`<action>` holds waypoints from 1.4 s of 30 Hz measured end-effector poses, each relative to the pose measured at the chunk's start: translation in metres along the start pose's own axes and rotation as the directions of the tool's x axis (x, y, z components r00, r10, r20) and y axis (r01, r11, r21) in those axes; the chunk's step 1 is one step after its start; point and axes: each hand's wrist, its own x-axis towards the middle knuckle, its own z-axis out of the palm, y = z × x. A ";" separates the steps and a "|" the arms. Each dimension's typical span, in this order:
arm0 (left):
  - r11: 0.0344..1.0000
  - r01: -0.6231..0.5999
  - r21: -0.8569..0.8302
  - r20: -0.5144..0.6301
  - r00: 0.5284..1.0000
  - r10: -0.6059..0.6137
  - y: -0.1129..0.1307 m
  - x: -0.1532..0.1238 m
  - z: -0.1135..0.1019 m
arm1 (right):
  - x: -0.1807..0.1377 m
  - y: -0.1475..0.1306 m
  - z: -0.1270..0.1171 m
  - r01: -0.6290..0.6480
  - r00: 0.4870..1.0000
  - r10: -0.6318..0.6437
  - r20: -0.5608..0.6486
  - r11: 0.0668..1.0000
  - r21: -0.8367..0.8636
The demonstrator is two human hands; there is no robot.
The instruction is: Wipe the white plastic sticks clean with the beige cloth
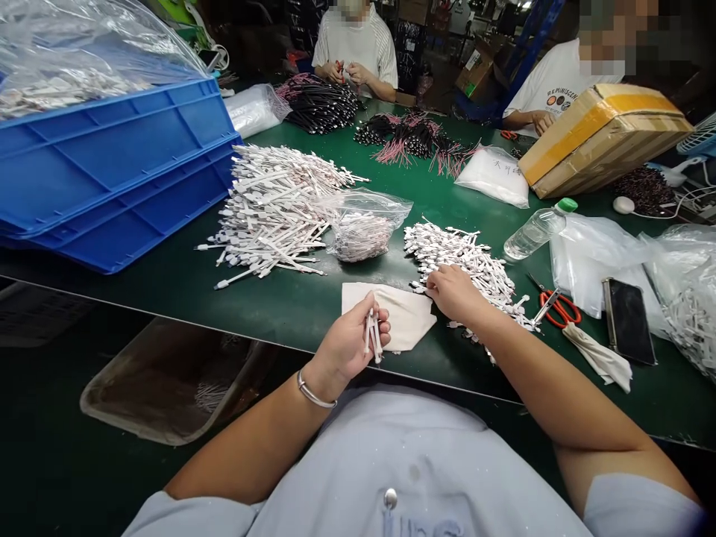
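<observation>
- My left hand is closed around a small bundle of white sticks, held roughly upright at the near table edge, just over a pale cloth.
- My right hand rests fingers-down on the near end of the loose pile of white sticks; I cannot tell whether it has pinched one yet.
- That pile runs away from me, slanting from upper left to lower right, so the right hand is the nearer one; the left sits well to its left.
- Further out: a clear bag, a bigger heap of white sticks, blue crates, and red scissors on the green table.
</observation>
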 end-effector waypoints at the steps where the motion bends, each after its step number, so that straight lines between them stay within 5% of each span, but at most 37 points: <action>1: 1.000 0.017 0.007 -0.007 1.000 -0.017 0.001 -0.001 0.000 | 0.002 0.003 0.000 0.004 1.000 -0.004 0.027 1.000 0.009; 9: 0.987 -0.016 0.161 0.090 0.996 0.002 -0.001 -0.005 -0.001 | -0.009 0.019 0.004 0.084 0.990 -0.058 -0.132 0.976 0.199; 12: 0.935 -0.136 0.328 0.140 0.986 0.095 -0.004 -0.006 0.002 | -0.021 0.013 -0.007 0.109 0.976 -0.034 -0.214 0.931 0.348; 17: 0.678 -0.450 0.581 0.291 0.893 0.343 -0.008 -0.007 0.009 | -0.048 -0.011 -0.032 0.025 0.999 -0.041 0.001 0.620 0.784; 22: 0.605 -0.463 0.648 0.311 0.886 0.345 -0.006 -0.006 0.013 | -0.059 -0.022 -0.037 0.000 0.994 -0.098 0.050 0.451 0.892; 25: 0.619 -0.435 0.654 0.248 0.896 0.368 -0.005 -0.006 0.011 | -0.056 -0.009 -0.026 0.004 1.000 -0.001 -0.004 0.488 0.873; 29: 0.627 -0.420 0.656 0.213 0.900 0.379 -0.004 -0.009 0.010 | -0.055 0.017 -0.008 -0.015 0.974 0.162 -0.159 0.745 0.667; 32: 0.623 -0.421 0.659 0.226 0.901 0.370 -0.004 -0.012 0.009 | -0.063 0.021 -0.006 0.089 0.936 0.089 -0.340 0.876 0.474; 37: 0.587 -0.448 0.674 0.269 0.889 0.370 -0.004 -0.015 0.010 | -0.088 -0.010 -0.019 0.355 0.913 -0.185 -0.362 0.799 0.485; 42: 0.640 -0.404 0.653 0.274 0.915 0.296 -0.005 -0.015 0.011 | -0.091 -0.027 -0.024 0.330 0.930 -0.152 -0.334 0.749 0.575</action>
